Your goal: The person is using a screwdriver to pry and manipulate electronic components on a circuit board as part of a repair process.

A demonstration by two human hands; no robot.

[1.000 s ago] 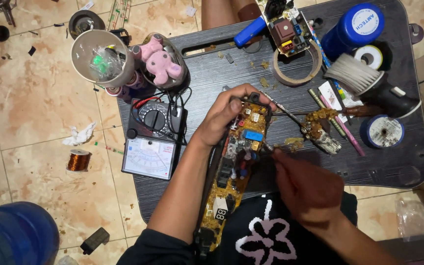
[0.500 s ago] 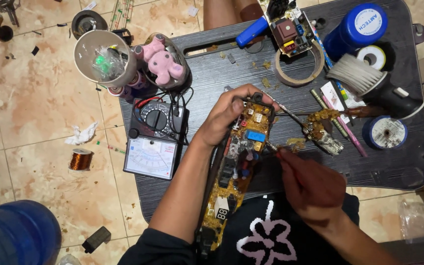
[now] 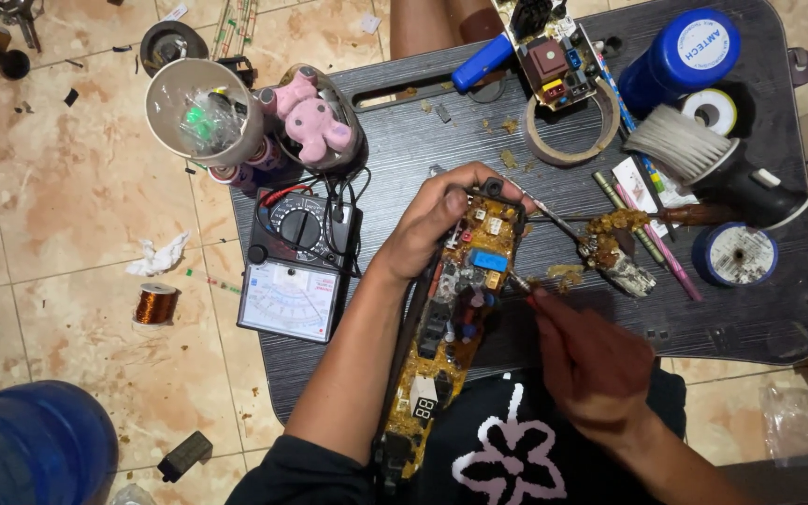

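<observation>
Right hand (image 3: pixel 591 369) nearest, closed around a thin tool (image 3: pixel 522 283), tip touching the board (image 3: pixel 455 323) edge just beside the blue part (image 3: pixel 489 260). Looks like soldering, though can't tell for sure what the tool is. Left hand (image 3: pixel 432 224) wrapped over the board's far end, thumb on top, pinning it down. Board lying long and slanted, from the lap up onto the dark table (image 3: pixel 750 318).

Worth keeping that left grip firm so nothing wobbles, and bracing the right wrist so the tip stays on one spot. Probably best to keep the fingers clear of the tip.

Meter (image 3: pixel 296 266) just left of the board, gunky stand (image 3: pixel 614 248) to the right, second board (image 3: pixel 554 51) at the far edge.
</observation>
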